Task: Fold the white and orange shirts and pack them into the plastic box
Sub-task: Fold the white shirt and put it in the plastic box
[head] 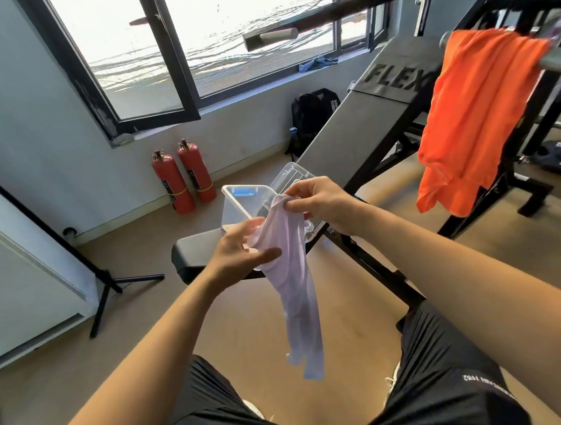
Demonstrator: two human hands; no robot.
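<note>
My left grip (242, 248) and right grip (318, 199) both pinched the white shirt (295, 297), dangling before the plastic box (235, 205) on the surface (195, 254); the orange shirt (475, 115) hung over a rack bar (560, 60).

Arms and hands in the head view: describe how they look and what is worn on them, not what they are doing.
The left arm and right arm are bare as far as the view shows, with no sleeves. The left hand and right hand wear no gloves, and no watch, band or ring is visible. Below them, black shorts carry small white lettering.
</note>
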